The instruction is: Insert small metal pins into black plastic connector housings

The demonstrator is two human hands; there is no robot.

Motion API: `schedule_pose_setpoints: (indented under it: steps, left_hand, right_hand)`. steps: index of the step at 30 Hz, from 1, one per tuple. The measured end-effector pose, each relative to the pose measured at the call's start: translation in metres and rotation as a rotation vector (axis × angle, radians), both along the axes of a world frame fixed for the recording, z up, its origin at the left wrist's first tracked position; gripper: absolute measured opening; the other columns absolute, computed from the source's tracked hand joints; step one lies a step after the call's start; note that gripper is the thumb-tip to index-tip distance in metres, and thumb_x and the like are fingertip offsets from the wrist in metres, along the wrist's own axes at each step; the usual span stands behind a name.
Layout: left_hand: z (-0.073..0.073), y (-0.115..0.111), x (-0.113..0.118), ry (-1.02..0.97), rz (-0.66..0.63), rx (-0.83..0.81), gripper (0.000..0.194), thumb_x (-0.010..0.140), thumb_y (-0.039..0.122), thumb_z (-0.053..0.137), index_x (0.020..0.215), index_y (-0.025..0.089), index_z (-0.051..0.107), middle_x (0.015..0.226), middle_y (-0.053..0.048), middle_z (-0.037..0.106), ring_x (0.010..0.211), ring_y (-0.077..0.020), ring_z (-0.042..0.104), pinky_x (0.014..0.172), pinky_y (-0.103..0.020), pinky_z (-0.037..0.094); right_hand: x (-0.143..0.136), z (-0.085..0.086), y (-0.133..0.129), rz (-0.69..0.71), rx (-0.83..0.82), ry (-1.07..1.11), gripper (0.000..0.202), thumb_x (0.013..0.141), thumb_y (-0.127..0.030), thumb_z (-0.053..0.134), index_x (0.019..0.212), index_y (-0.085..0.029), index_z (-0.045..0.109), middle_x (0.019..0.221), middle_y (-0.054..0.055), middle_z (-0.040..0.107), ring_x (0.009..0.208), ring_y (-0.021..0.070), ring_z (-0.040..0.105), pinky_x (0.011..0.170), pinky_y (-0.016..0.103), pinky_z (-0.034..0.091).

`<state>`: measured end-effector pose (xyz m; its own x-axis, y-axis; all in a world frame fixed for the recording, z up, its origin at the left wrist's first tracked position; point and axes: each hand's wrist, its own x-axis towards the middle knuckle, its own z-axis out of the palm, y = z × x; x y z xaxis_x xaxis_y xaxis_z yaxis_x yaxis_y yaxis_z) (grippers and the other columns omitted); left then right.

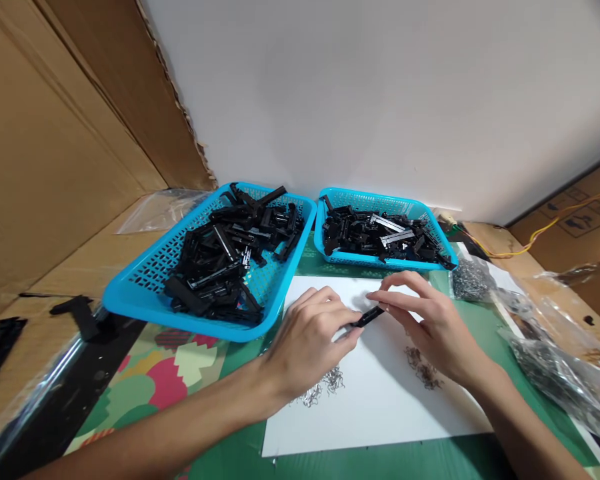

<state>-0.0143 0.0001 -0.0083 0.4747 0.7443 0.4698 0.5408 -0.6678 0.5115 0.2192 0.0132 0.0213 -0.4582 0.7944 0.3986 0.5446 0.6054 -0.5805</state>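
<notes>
A small, slim black plastic part [370,316] is held tilted above a white sheet [360,417]. My left hand [315,333] pinches its near end between thumb and fingers. At the far end, my right hand [425,317] closes its fingertips on the same part; whether a tiny piece is also between them is hidden. Beneath my left hand lies a pile of small silvery wire pieces [334,379], partly covered by it. A second pile of thin, darker wire pieces [423,368] rests on the sheet below my right hand.
Two blue baskets [180,325] [380,262] of black plastic parts stand behind the sheet, against a pale wall. More black parts [77,313] lie at the left. Clear bags of small metal pieces [473,279] and a yellow cable [535,233] are at the right.
</notes>
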Motion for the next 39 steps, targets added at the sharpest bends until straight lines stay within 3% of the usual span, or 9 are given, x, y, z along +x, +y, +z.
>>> schedule_pose_setpoints:
  steps: [3, 7, 15, 20, 24, 28, 32, 35, 39]
  left_hand:
    - [-0.001, 0.000, 0.000, 0.000, -0.010, 0.006, 0.011, 0.091, 0.013, 0.077, 0.101, 0.016, 0.079, 0.084, -0.002, 0.079, 0.085, -0.0231, 0.065, 0.079, -0.038, 0.045]
    - [-0.002, 0.001, 0.001, 0.008, -0.014, 0.012, 0.007, 0.091, 0.012, 0.077, 0.097, 0.017, 0.079, 0.081, 0.000, 0.077, 0.084, -0.0216, 0.065, 0.079, -0.037, 0.042]
    - [-0.002, 0.000, 0.001, 0.021, -0.016, 0.026, 0.004, 0.092, 0.014, 0.077, 0.095, 0.016, 0.077, 0.081, 0.000, 0.076, 0.084, -0.0202, 0.066, 0.078, -0.036, 0.039]
    - [-0.003, -0.002, 0.000, 0.035, -0.024, 0.015, 0.006, 0.095, 0.015, 0.074, 0.089, 0.015, 0.073, 0.081, 0.000, 0.074, 0.082, -0.0193, 0.064, 0.077, -0.036, 0.038]
    - [-0.002, -0.003, -0.001, 0.013, -0.032, -0.023, 0.004, 0.097, 0.013, 0.071, 0.094, 0.015, 0.072, 0.083, 0.000, 0.074, 0.082, -0.0195, 0.064, 0.077, -0.037, 0.038]
    - [0.001, -0.003, -0.004, -0.012, -0.010, -0.091, 0.004, 0.097, 0.011, 0.069, 0.096, 0.015, 0.071, 0.085, -0.001, 0.073, 0.084, -0.0212, 0.065, 0.077, -0.037, 0.040]
    - [0.006, -0.001, -0.005, -0.067, 0.004, -0.168, 0.012, 0.102, 0.012, 0.063, 0.111, 0.017, 0.069, 0.103, -0.003, 0.077, 0.094, -0.0217, 0.067, 0.085, -0.038, 0.045]
    - [0.009, -0.002, -0.005, -0.141, 0.025, -0.124, 0.024, 0.105, 0.012, 0.060, 0.127, 0.019, 0.063, 0.115, -0.004, 0.077, 0.101, -0.0212, 0.069, 0.090, -0.038, 0.047]
    - [0.009, -0.004, -0.007, -0.180, 0.062, -0.069, 0.016, 0.107, 0.017, 0.058, 0.122, 0.021, 0.062, 0.107, -0.004, 0.077, 0.094, -0.0207, 0.071, 0.086, -0.037, 0.051]
  right_hand:
    - [-0.011, -0.007, -0.005, -0.143, 0.000, 0.199, 0.013, 0.099, -0.021, 0.070, 0.099, -0.023, 0.082, 0.098, 0.007, 0.079, 0.082, 0.0195, 0.074, 0.073, 0.030, 0.060]
    - [-0.026, -0.009, -0.011, -0.239, -0.259, 0.423, 0.017, 0.096, -0.029, 0.075, 0.081, -0.020, 0.076, 0.083, 0.003, 0.079, 0.070, 0.0173, 0.074, 0.067, 0.026, 0.061]
    - [-0.030, -0.007, -0.013, -0.211, -0.306, 0.300, 0.021, 0.097, -0.031, 0.072, 0.080, -0.019, 0.075, 0.076, 0.002, 0.077, 0.067, 0.0162, 0.069, 0.063, 0.024, 0.055]
    - [-0.032, 0.000, -0.014, -0.193, -0.244, 0.208, 0.025, 0.098, -0.028, 0.069, 0.076, -0.019, 0.074, 0.067, 0.000, 0.071, 0.059, 0.0138, 0.064, 0.055, 0.022, 0.048]
    - [-0.040, -0.001, -0.016, -0.178, -0.166, 0.198, 0.022, 0.098, -0.020, 0.070, 0.076, -0.019, 0.073, 0.066, -0.001, 0.071, 0.056, 0.0135, 0.065, 0.056, 0.022, 0.050]
    - [-0.042, -0.013, -0.020, -0.145, -0.060, 0.262, 0.014, 0.097, -0.010, 0.068, 0.090, -0.021, 0.073, 0.077, 0.000, 0.075, 0.064, 0.0147, 0.071, 0.064, 0.023, 0.056]
    - [-0.026, -0.017, -0.019, -0.071, 0.019, 0.289, 0.031, 0.100, 0.000, 0.050, 0.117, -0.021, 0.066, 0.092, 0.005, 0.071, 0.082, 0.0178, 0.070, 0.072, 0.028, 0.055]
    - [-0.012, -0.011, -0.013, 0.019, 0.066, 0.108, 0.033, 0.101, -0.003, 0.047, 0.126, -0.019, 0.062, 0.091, 0.007, 0.065, 0.080, 0.0206, 0.059, 0.068, 0.033, 0.049]
    - [-0.008, -0.009, -0.010, 0.002, 0.253, -0.085, 0.018, 0.100, -0.006, 0.058, 0.109, -0.018, 0.065, 0.077, 0.003, 0.060, 0.071, 0.0199, 0.048, 0.066, 0.034, 0.038]
